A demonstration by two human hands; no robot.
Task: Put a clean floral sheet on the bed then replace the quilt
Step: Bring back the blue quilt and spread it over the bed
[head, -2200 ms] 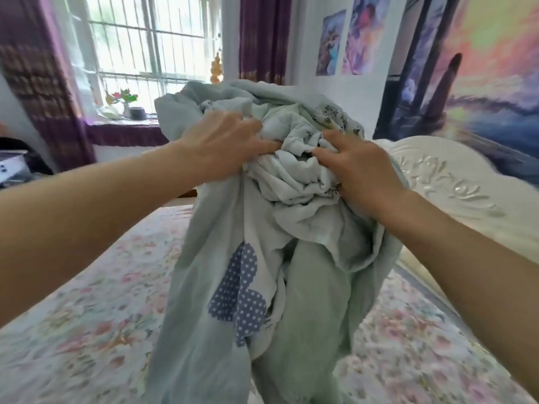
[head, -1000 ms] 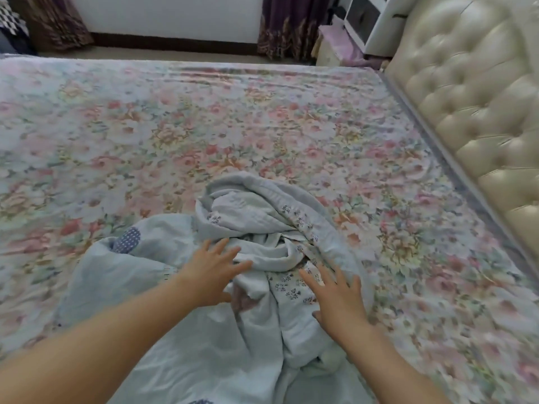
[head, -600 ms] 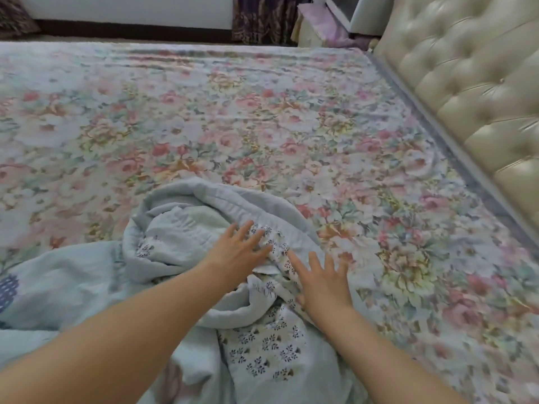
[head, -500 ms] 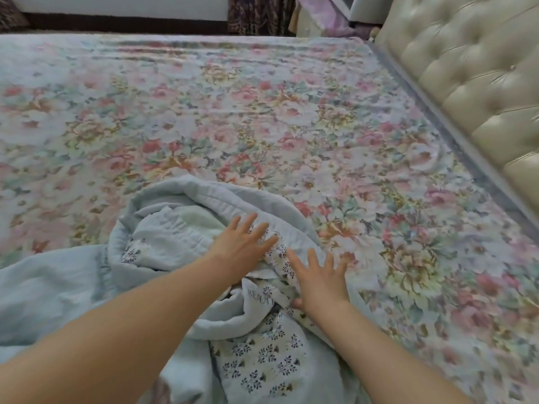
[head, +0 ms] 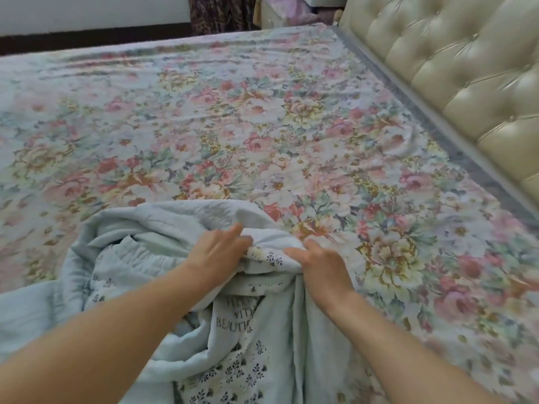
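Lying bunched on the floral sheet (head: 233, 126), near the bed's foot, far from the tufted headboard (head: 466, 68): pale-blue quilt (head: 175, 228). Left hand (head: 217, 252) and right hand (head: 323, 265) each grip clamped on its folds.

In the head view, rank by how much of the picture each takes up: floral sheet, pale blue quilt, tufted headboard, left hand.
1. floral sheet, which takes up most of the picture
2. pale blue quilt, bunched at the near edge
3. tufted headboard, cut off by the frame
4. left hand, smallest, gripping the quilt

The quilt's nearness to the camera inflates its apparent size.
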